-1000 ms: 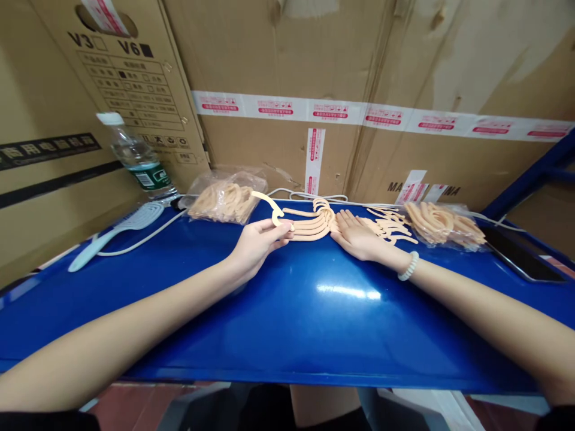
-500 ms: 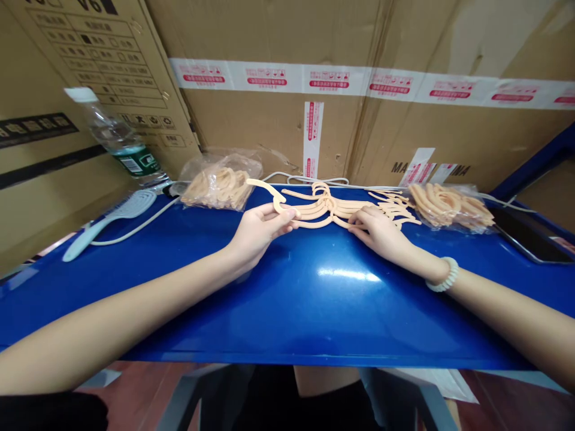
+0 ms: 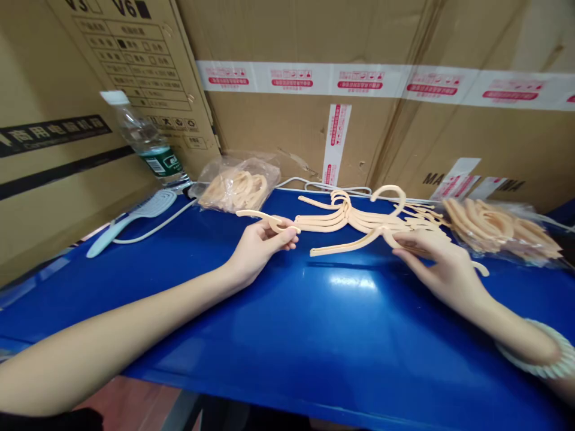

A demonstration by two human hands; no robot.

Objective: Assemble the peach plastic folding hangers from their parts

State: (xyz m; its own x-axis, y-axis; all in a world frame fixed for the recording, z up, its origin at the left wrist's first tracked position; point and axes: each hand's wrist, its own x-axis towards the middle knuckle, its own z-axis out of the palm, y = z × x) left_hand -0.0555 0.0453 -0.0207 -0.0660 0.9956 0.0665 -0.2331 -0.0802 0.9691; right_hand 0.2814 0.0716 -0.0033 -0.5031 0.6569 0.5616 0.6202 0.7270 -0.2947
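My left hand (image 3: 258,250) pinches a slim, curved beige hanger piece (image 3: 252,214) between thumb and fingers; its free end points left. Raised a little above the blue table, a beige clothes hanger (image 3: 345,246) is gripped by its right arm in my right hand (image 3: 449,266). Its hook curls upward, and its left arm reaches toward my left hand without touching it. Behind both hands lies a row of similar hangers (image 3: 321,222) nested together. Several small beige pieces (image 3: 424,211) lie beyond my right hand, which partly covers them.
Clear bags of beige hanger parts stand at the back left (image 3: 242,187) and back right (image 3: 498,227). Farther left are a water bottle (image 3: 157,152) and a pale blue hairbrush (image 3: 135,218). A white cable (image 3: 299,181) runs along the cardboard boxes (image 3: 278,129) behind the table (image 3: 287,335).
My right hand has taken a hanger from the row and drawn it right and toward me. My left hand still holds its curved piece, now tipped flatter. The view has shifted left.
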